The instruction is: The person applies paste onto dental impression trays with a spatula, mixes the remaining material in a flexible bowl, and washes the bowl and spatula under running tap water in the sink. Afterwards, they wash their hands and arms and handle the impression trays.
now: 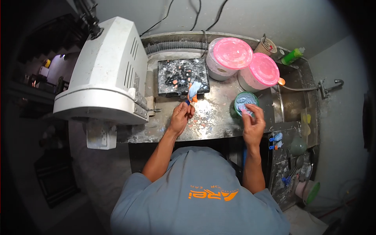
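My left hand [180, 117] is closed round the blue handle of what looks like a dental impression tray [193, 91], with light blue and orange material on it. The tray lies over the front edge of a black box [183, 74] speckled with dried splashes. On the right, my right hand [253, 124] is pinched at the near side of a green bowl [236, 111]. Blue-grey paste [245, 98] fills the bowl. A small pink piece [245, 111] shows at my right fingertips; its exact kind is unclear.
Two pink-lidded buckets [233, 53] stand behind the bowl. A large white machine [103, 66] takes up the left side. To the right are a sink [288, 96] with a tap, a green bottle [293, 56] and two similar blue-handled pieces [276, 137].
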The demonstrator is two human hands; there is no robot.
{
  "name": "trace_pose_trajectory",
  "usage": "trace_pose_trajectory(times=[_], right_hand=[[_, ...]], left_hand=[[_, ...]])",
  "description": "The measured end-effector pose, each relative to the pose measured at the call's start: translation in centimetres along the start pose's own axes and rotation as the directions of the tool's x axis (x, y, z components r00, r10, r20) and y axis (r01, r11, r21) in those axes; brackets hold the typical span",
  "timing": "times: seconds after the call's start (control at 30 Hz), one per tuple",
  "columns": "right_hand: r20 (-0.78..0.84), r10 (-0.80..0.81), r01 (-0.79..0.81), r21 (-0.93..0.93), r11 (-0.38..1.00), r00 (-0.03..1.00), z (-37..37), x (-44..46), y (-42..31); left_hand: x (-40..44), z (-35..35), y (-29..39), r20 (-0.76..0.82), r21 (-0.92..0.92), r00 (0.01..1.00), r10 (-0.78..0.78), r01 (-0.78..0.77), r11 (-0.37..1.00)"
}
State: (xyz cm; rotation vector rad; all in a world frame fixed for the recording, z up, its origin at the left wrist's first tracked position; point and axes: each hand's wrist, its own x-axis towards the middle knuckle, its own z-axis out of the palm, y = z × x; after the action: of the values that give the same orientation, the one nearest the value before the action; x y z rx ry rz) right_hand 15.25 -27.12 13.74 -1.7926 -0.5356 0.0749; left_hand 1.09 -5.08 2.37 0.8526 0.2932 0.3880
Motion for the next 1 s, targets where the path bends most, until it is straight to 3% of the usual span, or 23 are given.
trace_pose_trajectory(times=[0.03,0.1,0.2,0.37,0.5,0.63,0.73,1.0], right_hand=[[0.106,0.003,-0.009,0.058,0.998,0.994,0.4,0.2,0.4],[0.323,0.218,-0.345,0.413,0.843,0.921,2.1,0.3,-0.5],[0.557,0.142,-0.499,0.566,0.656,0.818,4.0,0.9,-1.3],[0.648,-0.018,-0.557,0.668,0.494,0.761,6.1,1.3,-3.3],[0.586,-0.069,-0.435,0.67,0.601,0.807,6.8,1.4,-3.0],[0.436,-0.152,-0.102,0.505,0.857,0.887,6.8,1.7,-2.1],[0.389,-0.136,-0.058,0.448,0.892,0.911,7.3,1.3,-2.0],[0.457,-0.06,-0.132,0.378,0.916,0.888,8.7,0.4,-0.5]], left_hand=[[-0.4,0.2,0.6,0.072,0.017,0.997,0.008,-0.009,1.0],[-1.3,1.5,1.8,0.133,-0.003,0.991,-0.012,0.013,1.0],[-2.2,2.0,2.4,0.231,-0.026,0.973,-0.025,0.032,0.999],[-3.0,2.0,3.0,0.252,-0.022,0.966,-0.061,0.069,0.997],[-3.2,2.2,2.9,0.216,-0.012,0.975,-0.058,0.062,0.998],[-3.4,3.1,3.1,0.114,0.012,0.993,-0.027,0.026,1.0],[-2.7,2.7,2.1,0.009,0.003,1.0,-0.001,0.001,1.0],[1.0,-1.5,-1.9,-0.228,0.024,0.973,0.037,-0.033,0.999]])
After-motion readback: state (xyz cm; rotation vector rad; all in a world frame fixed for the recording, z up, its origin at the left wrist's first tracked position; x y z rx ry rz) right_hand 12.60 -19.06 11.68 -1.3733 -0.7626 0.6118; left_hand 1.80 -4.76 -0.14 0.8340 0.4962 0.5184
